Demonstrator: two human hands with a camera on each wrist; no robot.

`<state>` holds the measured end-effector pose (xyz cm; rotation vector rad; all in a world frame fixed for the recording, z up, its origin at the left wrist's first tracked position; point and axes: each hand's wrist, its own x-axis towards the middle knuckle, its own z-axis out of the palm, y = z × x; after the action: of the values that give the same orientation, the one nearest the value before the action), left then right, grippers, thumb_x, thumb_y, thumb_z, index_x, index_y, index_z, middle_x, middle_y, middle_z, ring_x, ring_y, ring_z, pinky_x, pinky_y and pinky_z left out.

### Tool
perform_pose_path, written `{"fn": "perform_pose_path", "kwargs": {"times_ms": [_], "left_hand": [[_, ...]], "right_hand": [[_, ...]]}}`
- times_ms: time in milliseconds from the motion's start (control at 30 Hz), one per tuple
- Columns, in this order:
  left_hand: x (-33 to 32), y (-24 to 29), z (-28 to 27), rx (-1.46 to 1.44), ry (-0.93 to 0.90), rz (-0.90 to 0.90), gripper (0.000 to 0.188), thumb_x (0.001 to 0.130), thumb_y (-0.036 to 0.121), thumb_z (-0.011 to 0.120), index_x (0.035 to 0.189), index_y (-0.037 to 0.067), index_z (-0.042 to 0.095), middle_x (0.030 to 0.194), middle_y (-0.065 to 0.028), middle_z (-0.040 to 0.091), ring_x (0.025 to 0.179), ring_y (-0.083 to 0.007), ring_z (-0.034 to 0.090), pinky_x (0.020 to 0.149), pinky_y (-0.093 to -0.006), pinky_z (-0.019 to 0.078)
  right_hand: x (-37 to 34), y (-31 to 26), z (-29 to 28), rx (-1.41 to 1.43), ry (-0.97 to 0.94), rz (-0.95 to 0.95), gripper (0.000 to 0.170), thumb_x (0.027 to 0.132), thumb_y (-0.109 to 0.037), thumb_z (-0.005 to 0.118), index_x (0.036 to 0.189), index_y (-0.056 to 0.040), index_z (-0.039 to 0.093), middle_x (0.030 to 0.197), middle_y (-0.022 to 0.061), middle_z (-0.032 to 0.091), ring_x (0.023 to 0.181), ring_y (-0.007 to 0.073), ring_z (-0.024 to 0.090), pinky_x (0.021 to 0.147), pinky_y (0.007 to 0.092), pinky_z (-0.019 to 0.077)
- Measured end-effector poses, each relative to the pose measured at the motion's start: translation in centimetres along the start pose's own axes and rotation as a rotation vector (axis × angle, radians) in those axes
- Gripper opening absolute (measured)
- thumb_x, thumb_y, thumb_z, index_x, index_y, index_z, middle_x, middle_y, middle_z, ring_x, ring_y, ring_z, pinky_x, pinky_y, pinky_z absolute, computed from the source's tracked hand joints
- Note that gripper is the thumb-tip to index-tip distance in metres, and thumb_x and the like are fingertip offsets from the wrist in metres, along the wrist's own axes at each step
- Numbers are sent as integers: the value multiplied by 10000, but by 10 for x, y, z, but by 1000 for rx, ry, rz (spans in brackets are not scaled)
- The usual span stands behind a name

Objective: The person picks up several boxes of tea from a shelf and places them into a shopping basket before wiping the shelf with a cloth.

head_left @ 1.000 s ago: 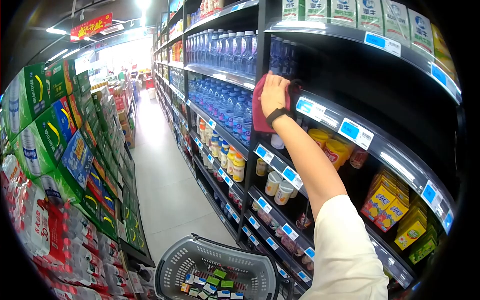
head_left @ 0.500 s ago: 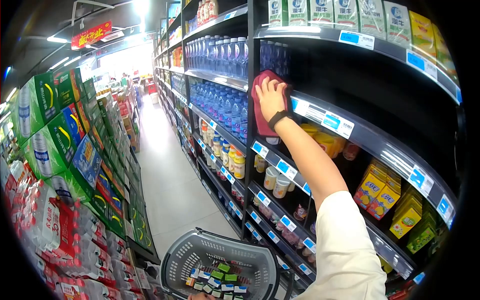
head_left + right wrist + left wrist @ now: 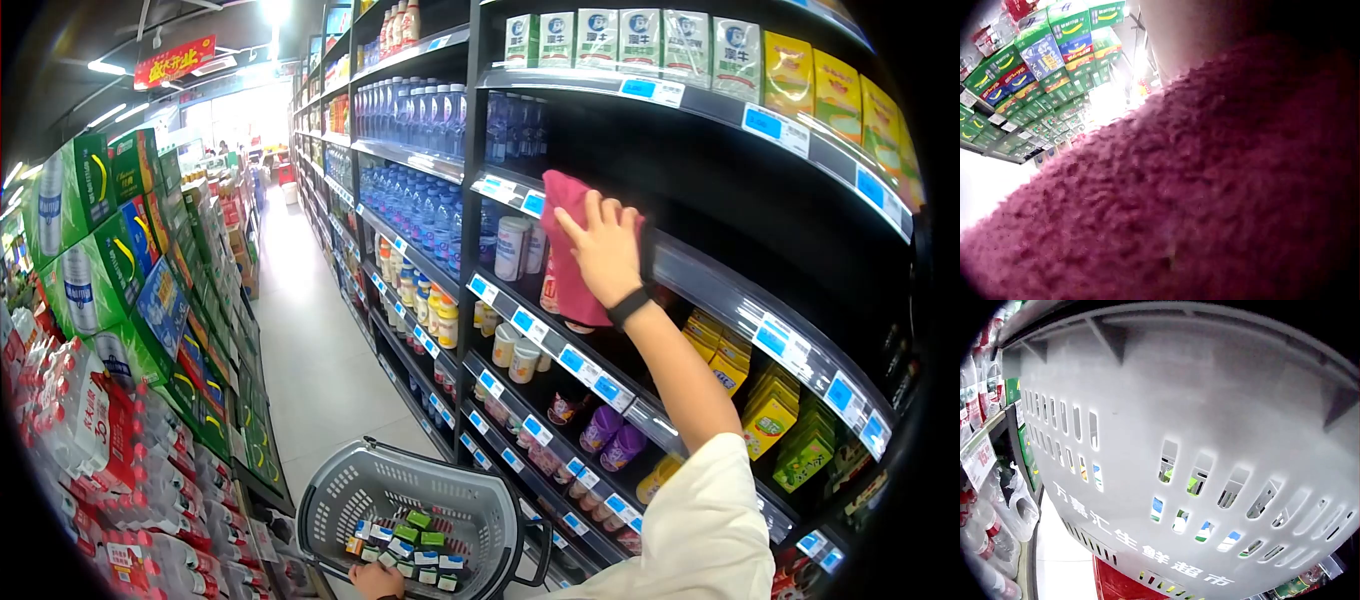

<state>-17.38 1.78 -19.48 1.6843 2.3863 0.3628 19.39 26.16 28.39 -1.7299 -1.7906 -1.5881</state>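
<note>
My right hand has its fingers spread over a dark-red cloth and holds it against the front edge of a shelf. Part of the cloth hangs below that edge, in front of several cans. In the right wrist view the fuzzy cloth fills most of the picture. At the bottom, my left hand grips the near rim of a grey shopping basket. Small green and white boxes lie inside it. The left wrist view shows the basket's slotted outer wall with white lettering.
Blue-capped water bottles stand on the shelves to the left of the cloth. White-green cartons line the top shelf, above yellow boxes lower right. Stacked green beer cases and shrink-wrapped bottles border the aisle floor.
The right hand and cloth have moved right from the shelf post along the shelf edge, uncovering price labels and cans. My left hand has come into view at the basket rim.
</note>
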Motion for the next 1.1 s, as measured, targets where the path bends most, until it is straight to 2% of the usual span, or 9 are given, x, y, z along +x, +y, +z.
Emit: {"fn": "perform_pose_path", "kwargs": {"times_ms": [433, 500, 533, 567, 633, 867, 967, 1000, 1100], "left_hand": [[1, 9, -17, 131, -139, 10, 372, 818, 353, 482, 848, 59, 707, 892, -165, 685, 901, -336, 624, 919, -415, 390], [18, 1, 19, 82, -53, -49, 205, 721, 135, 593, 812, -35, 663, 850, -184, 641, 897, -297, 569, 987, -442, 345], [18, 4, 23, 85, 183, 13, 199, 708, 166, 555, 668, -3, 652, 667, -164, 630, 818, -290, 576, 1010, -450, 285], [18, 5, 25, 117, 155, -18, 204, 694, 181, 573, 657, -2, 654, 678, -159, 632, 778, -287, 579, 972, -440, 324], [3, 8, -12, 195, -132, 51, 412, 832, 378, 454, 859, 60, 714, 892, -168, 686, 916, -338, 621, 915, -415, 389], [6, 5, -10, 266, -211, 81, 437, 848, 418, 428, 895, 96, 721, 938, -137, 689, 972, -328, 606, 910, -421, 379], [4, 11, -22, 283, -249, 72, 430, 846, 412, 433, 897, 93, 718, 937, -135, 690, 981, -327, 604, 908, -429, 378], [3, 13, -21, 281, -238, 52, 423, 844, 407, 437, 899, 95, 717, 936, -134, 691, 980, -328, 604, 908, -431, 376], [6, 10, -17, 261, -298, 39, 428, 840, 416, 447, 925, 90, 710, 975, -142, 684, 1014, -329, 584, 934, -434, 362]], "right_hand": [[-166, 117, -144, -149, -72, 170, 648, 691, -170, 735, 1289, -285, 514, 1225, 117, 451, 1101, 301, 447, 943, 462, 340], [-190, 132, -160, -163, -88, 211, 689, 660, -149, 757, 1291, -287, 515, 1239, 124, 456, 1125, 313, 444, 975, 467, 322], [-201, 140, -168, -177, -96, 222, 699, 651, -139, 759, 1289, -288, 517, 1238, 125, 457, 1126, 315, 444, 982, 471, 317], [-211, 148, -175, -192, -103, 236, 709, 641, -129, 762, 1288, -288, 520, 1237, 127, 457, 1126, 317, 444, 989, 474, 313], [-230, 161, -191, -220, -121, 274, 716, 613, -119, 763, 1273, -284, 540, 1224, 127, 453, 1114, 318, 442, 987, 474, 318], [-292, 209, -228, -310, -136, 333, 823, 478, -86, 810, 1248, -214, 552, 1211, 126, 451, 1113, 335, 437, 978, 465, 324], [-315, 225, -249, -212, -93, 389, 644, 745, -487, 639, 1264, -122, 536, 1199, 165, 463, 1132, 365, 418, 983, 473, 301], [-319, 228, -248, -207, -91, 391, 670, 810, -581, 483, 1249, -77, 520, 1176, 176, 469, 1127, 369, 418, 990, 464, 287], [-311, 228, -235, -299, -26, 438, 577, 833, -500, 501, 1208, -61, 507, 1140, 169, 477, 1098, 358, 429, 980, 449, 290]]}}
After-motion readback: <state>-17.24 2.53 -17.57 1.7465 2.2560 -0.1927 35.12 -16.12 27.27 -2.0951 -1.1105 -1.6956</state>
